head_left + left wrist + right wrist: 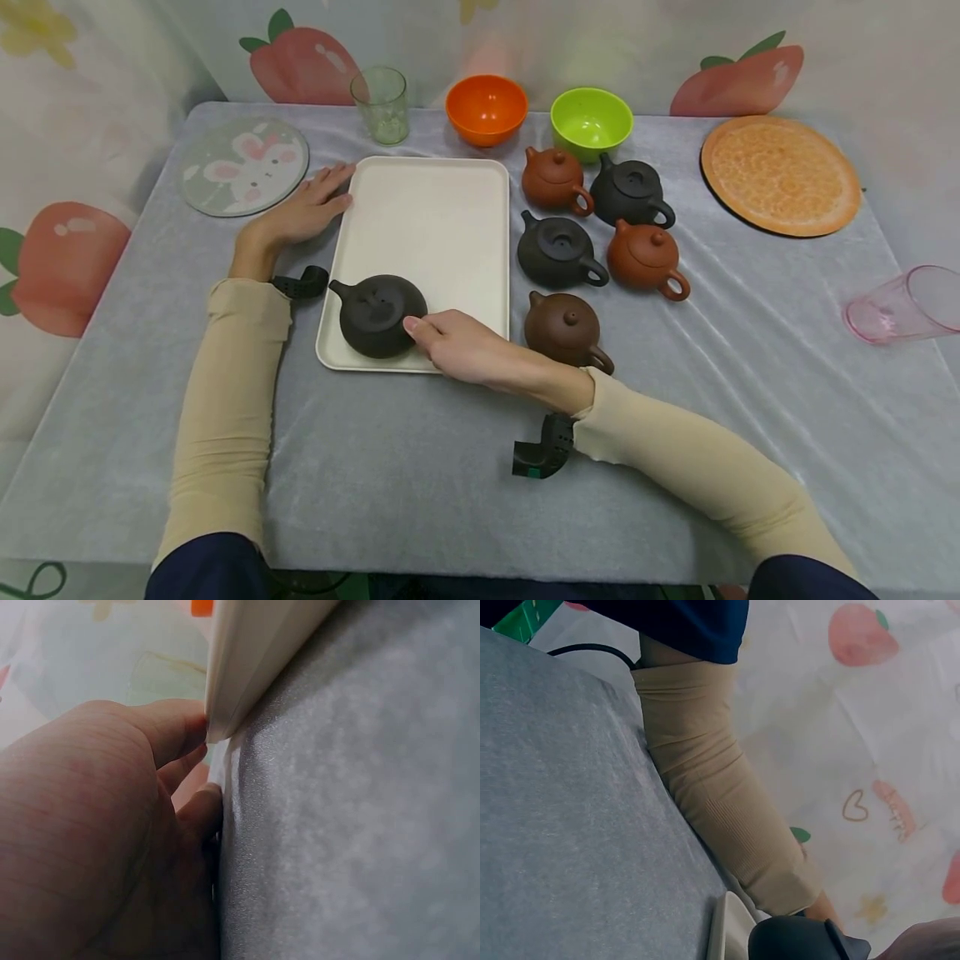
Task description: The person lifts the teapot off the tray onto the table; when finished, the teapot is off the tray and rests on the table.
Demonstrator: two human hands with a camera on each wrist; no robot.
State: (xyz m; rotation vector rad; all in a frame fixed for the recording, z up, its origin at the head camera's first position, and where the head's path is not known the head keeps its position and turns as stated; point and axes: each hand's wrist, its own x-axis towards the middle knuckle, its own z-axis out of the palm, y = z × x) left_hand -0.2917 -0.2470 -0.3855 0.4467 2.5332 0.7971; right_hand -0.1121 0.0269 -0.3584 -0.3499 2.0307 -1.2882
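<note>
A cream tray point(442, 217) lies in the middle of the grey cloth. A dark teapot point(371, 315) stands on the tray's near left corner, spout pointing left. My right hand point(457, 340) grips its handle side, thumb on the pot's edge; the handle is hidden under the fingers. The right wrist view shows the pot point(799, 939) by the tray rim point(727, 922). My left hand point(307, 208) lies flat on the cloth against the tray's far left edge. In the left wrist view its thumb point(176, 724) touches the tray's rim point(247, 660).
Right of the tray stand several teapots: red-brown point(553, 177), black point(632, 192), black point(558, 250), red-brown point(647, 257), brown point(566, 327). Behind are a green glass point(381, 104), orange bowl point(486, 108), green bowl point(591, 122). Bunny mat point(243, 165) left, orange mat point(780, 173) right, a pink cup point(903, 304) on its side.
</note>
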